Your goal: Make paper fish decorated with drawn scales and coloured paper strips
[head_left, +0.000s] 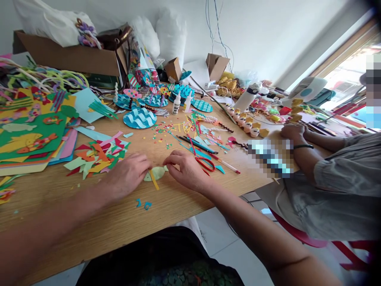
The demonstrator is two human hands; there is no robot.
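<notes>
A pale green paper fish (160,172) lies flat on the wooden table in front of me. Across its body runs a narrow yellow paper strip (154,181). My left hand (126,176) is closed at the head side, its fingertips at the strip's upper end. At the tail, my right hand (189,171) has thumb and fingers drawn together on the fish's edge; the exact contact is partly hidden. Two small blue curled paper pieces (147,205) lie below the fish, nearer to me.
Coloured paper scraps (99,157) lie left of my hands, beside stacked paper sheets (59,131). Red-handled scissors (205,163) and pens (198,144) lie to the right. Glue bottles (176,104) stand behind, near a blue wavy disc (139,118). Another person's hands (293,133) rest at the right.
</notes>
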